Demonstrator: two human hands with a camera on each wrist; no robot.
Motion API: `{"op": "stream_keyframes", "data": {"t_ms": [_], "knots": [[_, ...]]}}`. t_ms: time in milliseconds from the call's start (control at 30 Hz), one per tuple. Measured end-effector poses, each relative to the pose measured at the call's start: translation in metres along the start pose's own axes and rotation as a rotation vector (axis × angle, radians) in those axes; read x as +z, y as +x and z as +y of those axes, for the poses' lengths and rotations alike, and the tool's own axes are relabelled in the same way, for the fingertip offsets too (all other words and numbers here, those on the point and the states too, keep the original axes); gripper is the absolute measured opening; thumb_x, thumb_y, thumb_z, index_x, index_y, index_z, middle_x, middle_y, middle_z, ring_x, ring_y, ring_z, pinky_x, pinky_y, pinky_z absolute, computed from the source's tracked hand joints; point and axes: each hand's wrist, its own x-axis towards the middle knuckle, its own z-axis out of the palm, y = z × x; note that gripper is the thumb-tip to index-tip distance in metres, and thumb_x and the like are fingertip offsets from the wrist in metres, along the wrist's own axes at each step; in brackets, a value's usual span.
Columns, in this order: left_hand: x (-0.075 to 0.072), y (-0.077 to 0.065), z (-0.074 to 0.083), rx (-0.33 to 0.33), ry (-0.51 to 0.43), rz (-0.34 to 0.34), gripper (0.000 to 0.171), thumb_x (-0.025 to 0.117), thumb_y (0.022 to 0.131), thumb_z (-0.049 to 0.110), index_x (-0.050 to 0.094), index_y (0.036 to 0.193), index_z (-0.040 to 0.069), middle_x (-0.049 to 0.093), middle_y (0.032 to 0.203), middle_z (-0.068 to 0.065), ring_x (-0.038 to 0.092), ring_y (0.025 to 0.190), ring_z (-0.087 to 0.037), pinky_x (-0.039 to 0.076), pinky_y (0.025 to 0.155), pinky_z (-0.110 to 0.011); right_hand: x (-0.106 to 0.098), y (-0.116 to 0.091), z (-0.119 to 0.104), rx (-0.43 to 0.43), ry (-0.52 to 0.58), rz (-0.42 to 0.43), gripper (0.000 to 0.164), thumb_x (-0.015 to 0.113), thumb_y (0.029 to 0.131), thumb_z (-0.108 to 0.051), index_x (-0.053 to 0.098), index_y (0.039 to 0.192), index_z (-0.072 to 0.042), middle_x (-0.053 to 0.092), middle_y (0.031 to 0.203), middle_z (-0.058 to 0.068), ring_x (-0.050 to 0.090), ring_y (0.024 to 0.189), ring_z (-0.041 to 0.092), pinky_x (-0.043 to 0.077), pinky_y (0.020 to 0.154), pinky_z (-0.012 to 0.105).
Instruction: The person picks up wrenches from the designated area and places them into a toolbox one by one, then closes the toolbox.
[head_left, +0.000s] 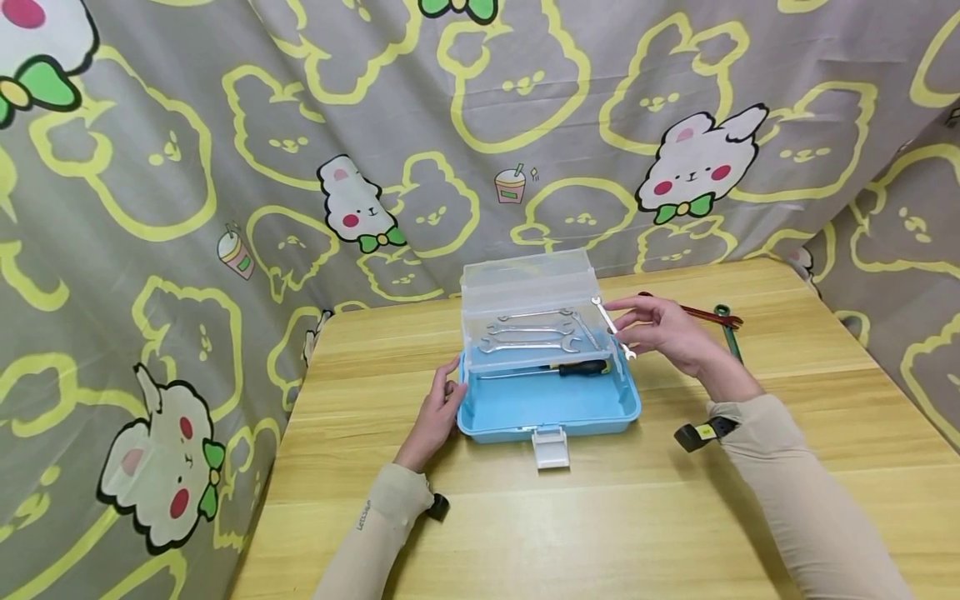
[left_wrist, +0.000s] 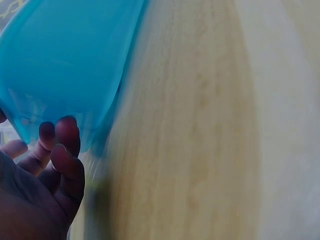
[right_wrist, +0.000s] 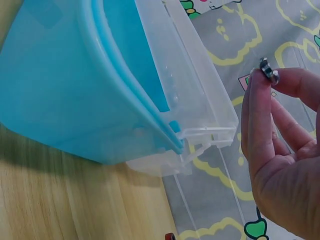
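Note:
A blue toolbox (head_left: pixel 551 408) stands on the wooden table with its clear lid raised. My left hand (head_left: pixel 440 400) holds the box's left side, with the thumb at the rim; curled fingers (left_wrist: pixel 67 165) show against the blue wall in the left wrist view. To the right of the clear tray (head_left: pixel 536 358), my right hand (head_left: pixel 656 333) pinches a small silver open-end wrench (head_left: pixel 609 321) between thumb and fingertips. The right wrist view shows that wrench (right_wrist: pixel 269 72) end-on. Several silver wrenches (head_left: pixel 528 343) lie in the tray. Below them, a black-and-yellow screwdriver (head_left: pixel 585 368) rests inside the box.
Behind the right hand, a red wrench (head_left: pixel 708 314) and a green wrench (head_left: pixel 732 340) lie crossed on the table (head_left: pixel 600 525). The white latch (head_left: pixel 551 450) hangs down at the box's front. A patterned curtain (head_left: pixel 420 100) surrounds the table's back and sides.

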Motion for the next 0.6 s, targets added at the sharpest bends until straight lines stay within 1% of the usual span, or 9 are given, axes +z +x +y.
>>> {"op": "stream_keyframes", "data": {"t_ms": [167,333,400,500,600], "knots": [[0.0,0.001,0.0,-0.009,-0.003,-0.002,0.053,0.046,0.112,0.039,0.029,0.161,0.031,0.057,0.101,-0.018,0.049,0.063,-0.018,0.045,0.051,-0.029,0.008,0.003,-0.003,0.0,-0.013,-0.005,0.052,0.071,0.096,-0.004,0.053,0.144,0.005,0.068,0.103,0.003,0.07,0.088,0.013,0.061,0.074,0.029],[-0.001,0.002,0.0,-0.025,0.005,-0.002,0.054,0.044,0.112,0.034,0.028,0.163,0.027,0.057,0.103,-0.025,0.048,0.063,-0.021,0.044,0.051,-0.031,0.016,0.009,-0.005,0.018,-0.071,-0.022,0.05,0.072,0.094,-0.004,0.056,0.142,0.004,0.066,0.108,0.013,0.071,0.09,0.016,0.061,0.075,0.03],[-0.002,0.002,0.003,-0.035,0.002,-0.012,0.054,0.044,0.113,0.031,0.026,0.164,0.024,0.057,0.104,-0.027,0.048,0.062,-0.022,0.045,0.051,-0.032,0.02,0.011,-0.005,0.025,-0.091,-0.025,0.049,0.072,0.094,-0.004,0.059,0.14,0.004,0.067,0.107,0.014,0.07,0.088,0.014,0.06,0.075,0.03],[-0.004,-0.001,0.014,-0.043,-0.009,-0.038,0.055,0.043,0.113,0.026,0.025,0.164,0.019,0.057,0.104,-0.03,0.048,0.062,-0.022,0.047,0.052,-0.034,0.026,0.014,-0.005,0.017,-0.1,-0.041,0.047,0.071,0.094,-0.004,0.06,0.139,0.004,0.067,0.107,0.014,0.069,0.084,0.013,0.059,0.073,0.029],[-0.005,-0.006,0.027,-0.038,-0.023,-0.053,0.055,0.044,0.113,0.024,0.025,0.164,0.016,0.056,0.103,-0.03,0.049,0.062,-0.019,0.047,0.052,-0.034,0.032,0.018,-0.006,-0.005,-0.113,-0.07,0.044,0.069,0.095,-0.004,0.06,0.138,0.003,0.065,0.11,0.018,0.068,0.084,0.014,0.059,0.073,0.029]]}}
